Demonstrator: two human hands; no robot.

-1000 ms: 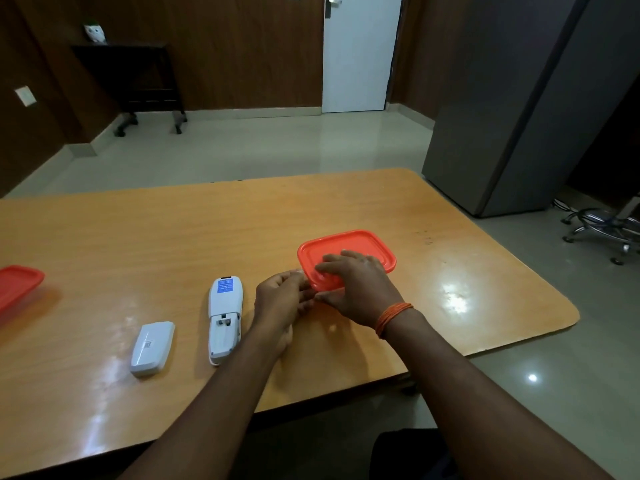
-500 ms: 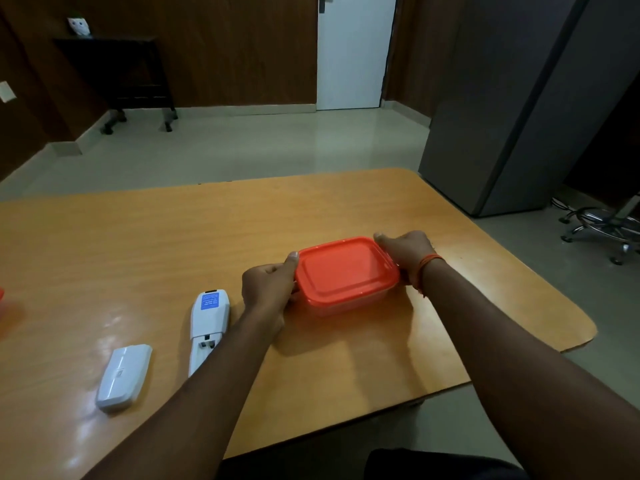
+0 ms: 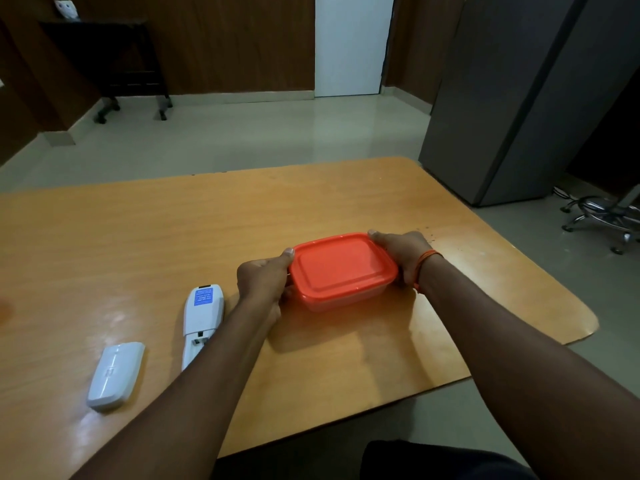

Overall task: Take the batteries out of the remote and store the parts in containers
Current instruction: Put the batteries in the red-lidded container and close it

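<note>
A clear container with an orange-red lid stands on the wooden table. My left hand grips its left end, thumb on the lid's corner. My right hand grips its right end, fingers curled over the rim. A white remote lies face down to the left, its battery bay open and partly hidden by my left forearm. The white battery cover lies further left, near the front edge. No batteries are in sight; the container's inside is hidden by the lid.
An orange blur shows at the table's left border. A grey cabinet stands beyond the table's right corner, with an office chair base beside it. A dark side table is at the far wall.
A second ago both hands were at the lid's near left corner; they have spread to the container's two ends. The view has shifted right, so the other red lid left the frame.
</note>
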